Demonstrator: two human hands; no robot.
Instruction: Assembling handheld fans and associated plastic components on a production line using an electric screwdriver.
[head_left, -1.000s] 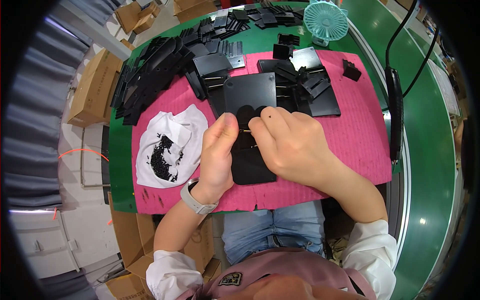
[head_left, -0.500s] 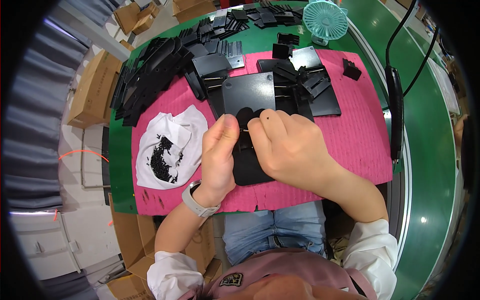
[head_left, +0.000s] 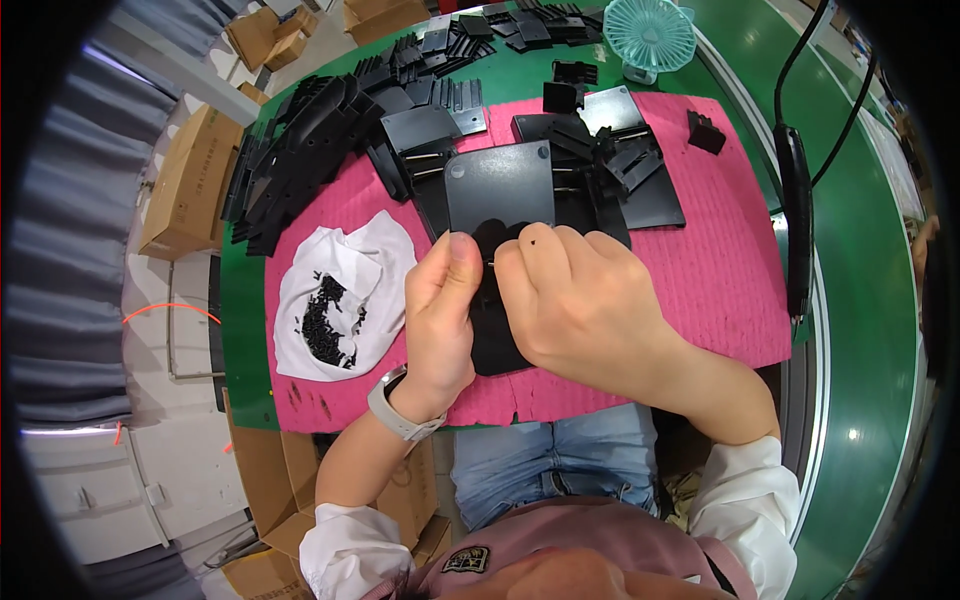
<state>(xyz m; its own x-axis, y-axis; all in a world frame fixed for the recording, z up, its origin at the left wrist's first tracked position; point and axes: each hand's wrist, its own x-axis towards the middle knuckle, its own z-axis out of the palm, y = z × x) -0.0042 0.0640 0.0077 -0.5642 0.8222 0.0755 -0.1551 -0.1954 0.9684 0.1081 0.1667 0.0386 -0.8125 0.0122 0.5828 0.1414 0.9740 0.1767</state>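
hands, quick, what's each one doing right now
Left hand: pinched shut on the black plate.
Right hand: fingers curled on the same plate; whether they grip it cannot be told.

One fan (head_left: pixel 651 33), one white cloth (head_left: pixel 340 290), two hands.

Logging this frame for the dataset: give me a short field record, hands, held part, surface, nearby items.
left hand: pinches the near end of the black plate
right hand: fingers on the same plate, beside the left
black plate: flat, on the pink mat
pink mat: covers the green table
white cloth: left of the hands, holds small black pieces
black parts pile: far left
teal fan: far edge
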